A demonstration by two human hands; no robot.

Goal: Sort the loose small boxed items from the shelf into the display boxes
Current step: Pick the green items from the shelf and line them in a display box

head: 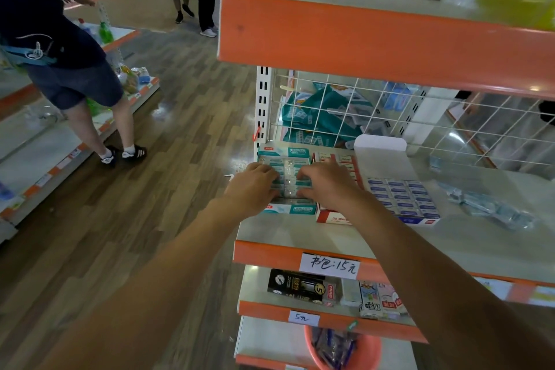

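A teal display box (288,210) sits at the left end of the middle shelf (300,231), filled with rows of small teal boxed items (289,168). My left hand (253,186) lies on the box's left side, fingers curled down onto the items. My right hand (322,182) presses on the right side of the same box, fingers bent over the items. A red display box (332,216) stands just right of it, partly hidden under my right wrist. Further right is a blue display box (402,197) full of small blue boxes.
Loose clear-wrapped packets (486,204) lie on the shelf's right part. A wire grid (390,111) backs the shelf, with teal bags behind it. An orange upper shelf edge (375,48) overhangs. A person (69,63) stands at the left aisle shelf. A pink bucket (342,348) sits below.
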